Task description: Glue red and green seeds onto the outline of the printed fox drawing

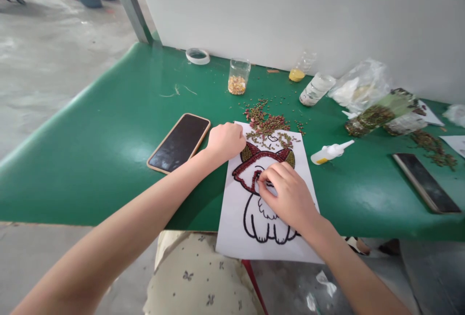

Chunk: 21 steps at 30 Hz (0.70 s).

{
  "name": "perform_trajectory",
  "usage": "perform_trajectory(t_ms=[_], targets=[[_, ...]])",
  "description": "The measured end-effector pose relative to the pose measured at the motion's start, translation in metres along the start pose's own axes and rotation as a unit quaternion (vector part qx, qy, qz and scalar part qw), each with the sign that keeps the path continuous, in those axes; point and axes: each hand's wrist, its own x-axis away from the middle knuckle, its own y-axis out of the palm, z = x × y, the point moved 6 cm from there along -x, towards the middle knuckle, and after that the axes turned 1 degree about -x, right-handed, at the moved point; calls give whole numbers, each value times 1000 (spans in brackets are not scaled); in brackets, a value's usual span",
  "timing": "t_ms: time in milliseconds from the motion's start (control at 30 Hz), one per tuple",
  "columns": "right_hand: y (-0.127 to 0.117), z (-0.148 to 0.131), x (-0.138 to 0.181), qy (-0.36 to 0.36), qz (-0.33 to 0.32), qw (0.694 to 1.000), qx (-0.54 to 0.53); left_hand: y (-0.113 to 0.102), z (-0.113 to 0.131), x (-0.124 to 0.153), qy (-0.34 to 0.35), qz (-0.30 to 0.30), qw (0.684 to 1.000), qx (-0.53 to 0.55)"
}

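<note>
A sheet of white paper (pixel 232 228) with a cat-like animal drawing lies over the table's front edge. Red and green beans fill parts of its head and ears (pixel 286 157). My right hand (pixel 288 194) is over the face, thumb and index finger pinched at a red bean line; anything between the fingertips is too small to make out. Curled closed, my left hand (pixel 227 140) rests at the sheet's upper left edge, its fingertips hidden. Loose red and green beans (pixel 271 123) are heaped at the paper's top. A white glue bottle (pixel 330 152) lies right of the sheet.
On the green table (pixel 109 160), a phone (pixel 179 143) lies left and another phone (pixel 426 181) right. Behind stand a cup of grains (pixel 238 77) and a tape roll (pixel 197 56). Plastic bottles (pixel 317 88), a bag (pixel 361 85) and a container of dried bits (pixel 378 111) sit back right.
</note>
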Motion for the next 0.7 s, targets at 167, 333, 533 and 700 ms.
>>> perform_trajectory(t_ms=[167, 333, 533, 700], targets=[[-1, -1, -1, -7, -1, 1000, 1, 0, 0, 0, -2, -3, 1000, -4], [-1, -1, -2, -7, 5, 1000, 3, 0, 1, 0, -1, -7, 1000, -9], [-15, 6, -4, -13, 45, 999, -23, 1, 0, 0, -2, -12, 1000, -10], [-37, 19, -23, 5, 86, 996, -19, 0, 1, 0, -1, -16, 1000, -12]])
